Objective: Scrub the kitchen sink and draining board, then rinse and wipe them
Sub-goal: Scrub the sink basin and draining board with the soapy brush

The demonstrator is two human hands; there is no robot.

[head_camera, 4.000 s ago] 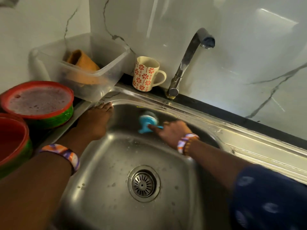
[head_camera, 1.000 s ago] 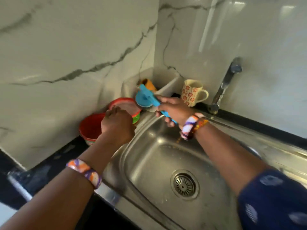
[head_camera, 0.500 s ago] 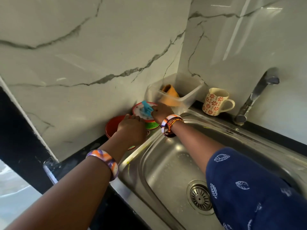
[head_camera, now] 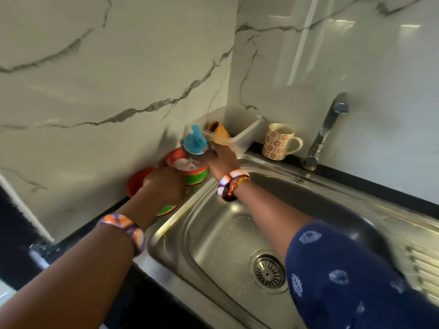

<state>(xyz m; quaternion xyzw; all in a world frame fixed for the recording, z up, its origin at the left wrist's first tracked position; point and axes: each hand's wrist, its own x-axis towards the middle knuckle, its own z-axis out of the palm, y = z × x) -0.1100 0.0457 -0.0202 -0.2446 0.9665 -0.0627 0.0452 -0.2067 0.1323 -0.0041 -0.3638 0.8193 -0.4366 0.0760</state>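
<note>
The steel sink fills the lower middle, with its drain near my right sleeve. The ribbed draining board runs off to the right. My right hand is shut on a blue scrub brush, held just above a red and green tub with white soapy paste in it, left of the sink. My left hand is closed at the tub's near side, seemingly steadying it. The grip itself is hidden behind the knuckles.
A second red tub sits behind my left hand. A clear plastic box with an orange item stands in the corner. A flowered mug and the tap stand behind the sink. Marble walls close in at left and back.
The brush has left the sink's back wall and gone to the soap tub at left. Since half a second ago it has lifted slightly off the paste. My left hand stays by the tub.
</note>
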